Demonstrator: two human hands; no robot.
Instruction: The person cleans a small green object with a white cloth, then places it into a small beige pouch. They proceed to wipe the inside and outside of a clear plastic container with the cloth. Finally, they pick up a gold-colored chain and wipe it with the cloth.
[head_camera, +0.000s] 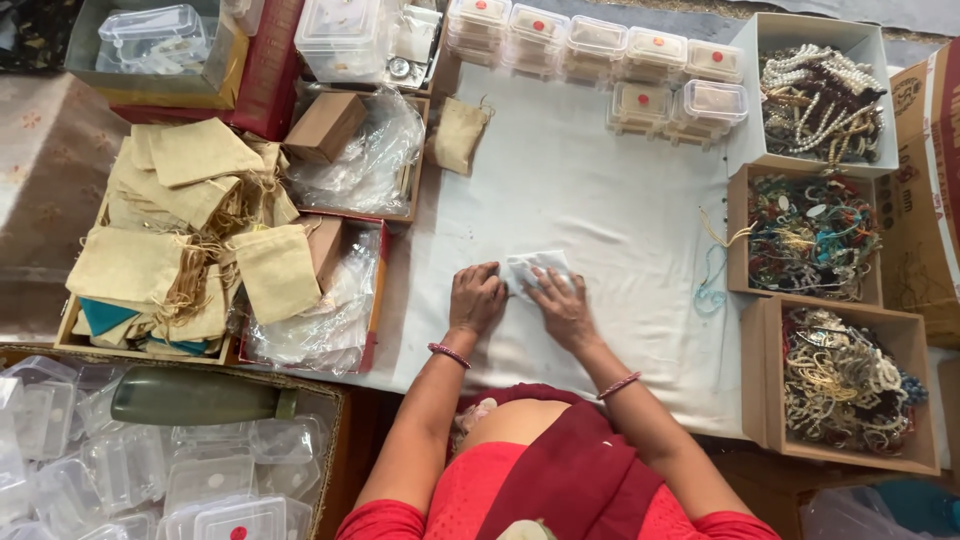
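Note:
A small white folded paper or cloth packet (528, 268) lies on the white sheet (590, 200) in front of me. My right hand (562, 305) rests flat on it, fingers spread over its right side. My left hand (476, 297) is curled beside it, touching its left edge. Both wrists wear thin pink bangles.
Three cardboard boxes of bead necklaces (822, 100) (808, 238) (845, 382) line the right. Lidded clear plastic boxes (620, 55) stand in rows at the back. Tan drawstring pouches (190, 220) pile at the left. Empty plastic boxes and a dark green bottle (190, 397) lie lower left.

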